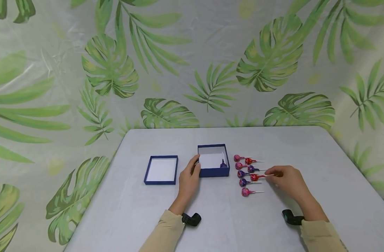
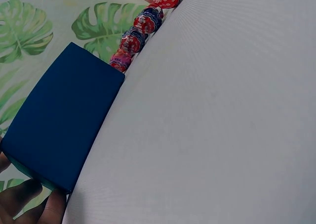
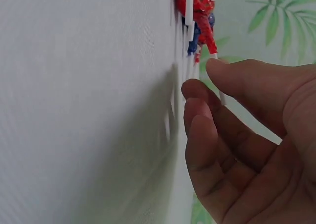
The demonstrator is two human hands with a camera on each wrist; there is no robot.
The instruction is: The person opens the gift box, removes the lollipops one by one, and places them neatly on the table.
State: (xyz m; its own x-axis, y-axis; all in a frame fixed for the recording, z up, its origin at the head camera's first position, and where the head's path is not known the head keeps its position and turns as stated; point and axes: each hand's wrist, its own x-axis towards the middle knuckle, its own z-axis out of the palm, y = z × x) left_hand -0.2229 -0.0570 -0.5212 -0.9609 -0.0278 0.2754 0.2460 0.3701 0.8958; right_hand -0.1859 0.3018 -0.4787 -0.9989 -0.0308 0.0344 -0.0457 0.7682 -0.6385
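My left hand (image 1: 189,178) holds the left side of an open blue box (image 1: 214,172) with a white inside. One purple lollipop (image 1: 223,163) stands in the box's right part, stick up. In the left wrist view, fingertips (image 2: 55,204) touch the end wall of the box (image 2: 64,115). To the right, my right hand (image 1: 287,180) pinches the white stick of a red lollipop (image 1: 256,177) between thumb and fingers. The right wrist view shows this red lollipop (image 3: 202,11) with its stick at the thumb tip. Its head is close to the other lollipops.
Pink, red and purple lollipops, several in all, lie in two loose columns right of the box, such as a pink one (image 1: 246,191) nearest me. A shallow blue-rimmed lid (image 1: 160,182) lies left of the box on the white table (image 1: 223,217). Behind hangs a leaf-patterned sheet (image 1: 210,52).
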